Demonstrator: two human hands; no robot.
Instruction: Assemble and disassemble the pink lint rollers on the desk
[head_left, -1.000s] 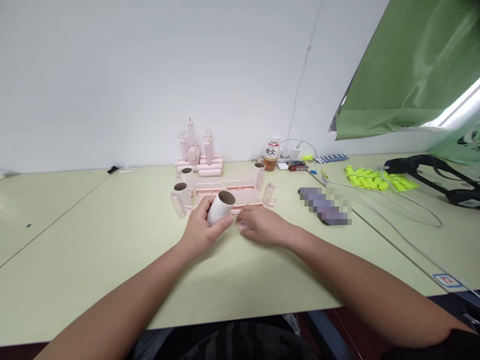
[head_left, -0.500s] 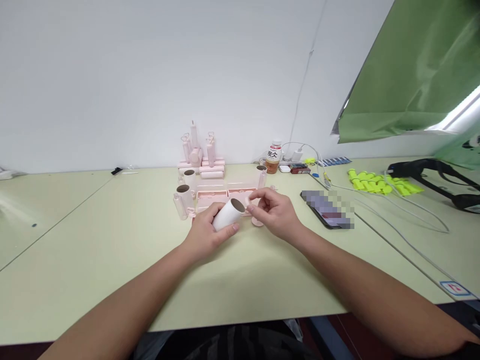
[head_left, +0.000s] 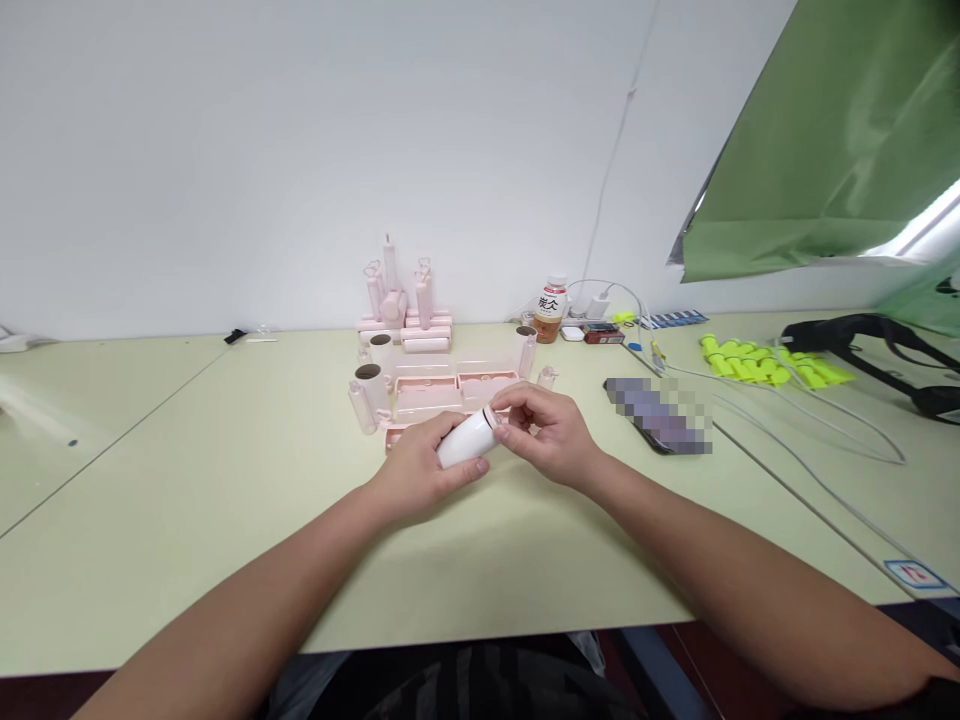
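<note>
My left hand [head_left: 417,472] grips a white paper roll [head_left: 465,440], held tilted just above the pale green table [head_left: 225,480]. My right hand [head_left: 546,432] presses a small pink end cap [head_left: 493,416] against the roll's open right end, fingers pinched around it. Just behind both hands lie flat pink plastic holders [head_left: 450,392] and several upright white rolls with clear pink tubes [head_left: 367,395].
A stack of pink roller parts [head_left: 401,315] stands at the wall. A drink bottle [head_left: 550,310], chargers and cables sit behind; a phone [head_left: 658,413] lies to the right, with yellow-green pieces [head_left: 757,362] and a black strap [head_left: 877,345] farther right.
My right hand lifted a pink cap off the table and brought it to the roll's open end. The left hand tipped the roll more level.
</note>
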